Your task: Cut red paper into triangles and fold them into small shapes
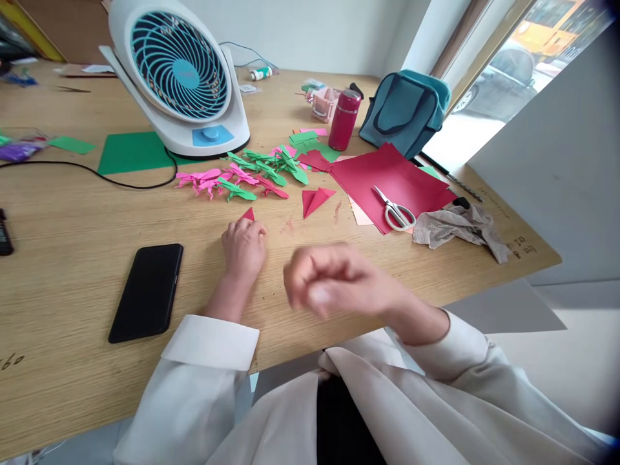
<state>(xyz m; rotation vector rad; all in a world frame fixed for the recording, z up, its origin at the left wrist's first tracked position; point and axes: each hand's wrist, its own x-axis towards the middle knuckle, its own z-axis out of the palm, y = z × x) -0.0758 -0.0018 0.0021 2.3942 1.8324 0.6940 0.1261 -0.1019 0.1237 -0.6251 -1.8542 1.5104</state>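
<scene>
Daylight falls from a window (498,84) at the right onto a wooden table (72,226). On it, a small red piece (248,214) of paper pokes its tip out beyond the left hand (245,244); the rest is hidden beneath. That hand bears down on it with bent fingers, though I cannot tell whether they pinch it or only press. The right hand (334,278) appears raised, blurred, its fingers curled into a fist with nothing visible inside.

Paper like this should weigh almost nothing, be fairly stiff along its creases, and dent or tear if squeezed. It probably slides easily on the wood, so a flat fingertip on the body and a light pinch at a folded edge should serve better than gripping the point.

Just beyond lie a red triangle (316,201), folded and partly open, and a cluster of pink and green figures (271,171). Red sheets (363,177) carry scissors (394,212) to the right; a phone (146,294) lies left. Farther back stand a fan (184,74), a flask (345,119) and a bag (404,113).
</scene>
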